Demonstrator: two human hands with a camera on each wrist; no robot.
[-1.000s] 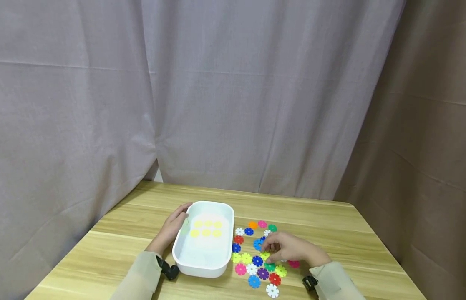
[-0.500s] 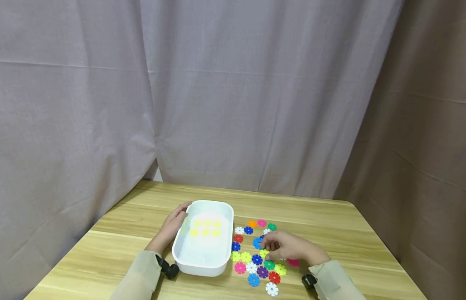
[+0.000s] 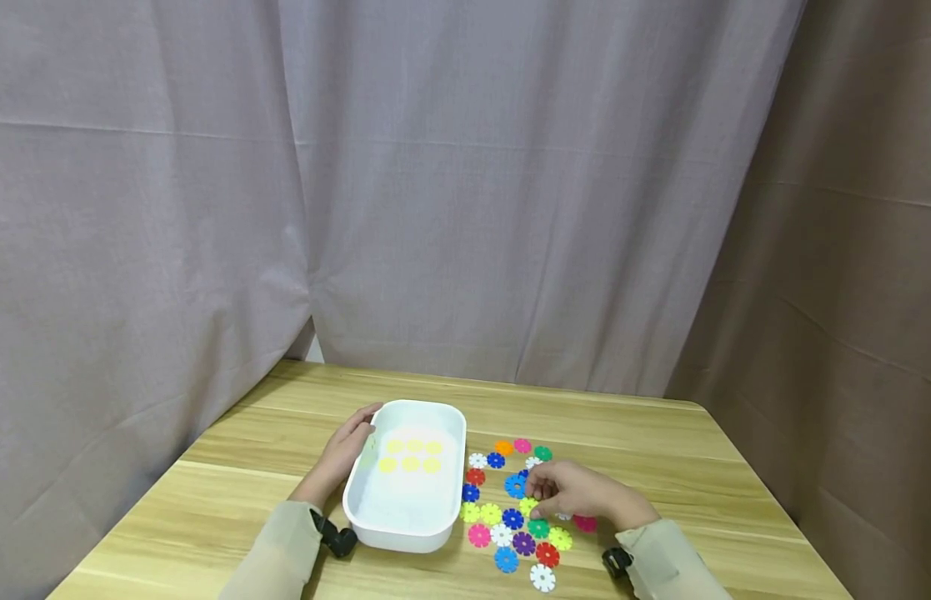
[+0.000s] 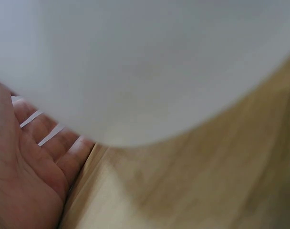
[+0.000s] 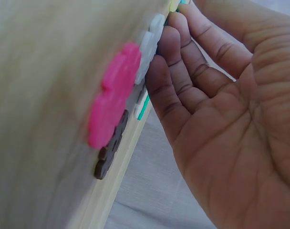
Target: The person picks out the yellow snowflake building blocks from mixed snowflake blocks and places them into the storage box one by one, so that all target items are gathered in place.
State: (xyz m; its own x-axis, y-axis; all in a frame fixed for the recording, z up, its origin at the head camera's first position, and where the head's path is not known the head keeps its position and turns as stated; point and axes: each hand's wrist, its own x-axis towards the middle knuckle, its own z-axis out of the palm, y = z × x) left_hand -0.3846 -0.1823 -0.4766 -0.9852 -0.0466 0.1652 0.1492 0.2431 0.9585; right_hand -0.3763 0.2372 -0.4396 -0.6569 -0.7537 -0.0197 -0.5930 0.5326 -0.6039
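Observation:
My left hand (image 3: 343,450) holds the left side of a white plastic tray (image 3: 405,542), its thumb at the rim. Its fingers (image 4: 71,155) lie along the outer wall in the left wrist view; the tray hides the thumb there. Several pale yellow round shapes (image 3: 411,464) are inside the tray. My right hand (image 3: 573,490) is low over the scattered notched plastic discs, fingers loosely bent, thumb and index apart. By its fingertips are a light blue disc (image 3: 515,486) and a yellow-green disc (image 3: 527,506), partly covered. Contact with them cannot be told.
Several more discs lie flat right of the tray, among them a purple disc (image 3: 523,544), a red disc (image 3: 548,555) and an orange disc (image 3: 504,447). A pink disc (image 5: 114,95) lies below the right palm. Grey curtains (image 3: 465,208) surround the wooden table (image 3: 232,492).

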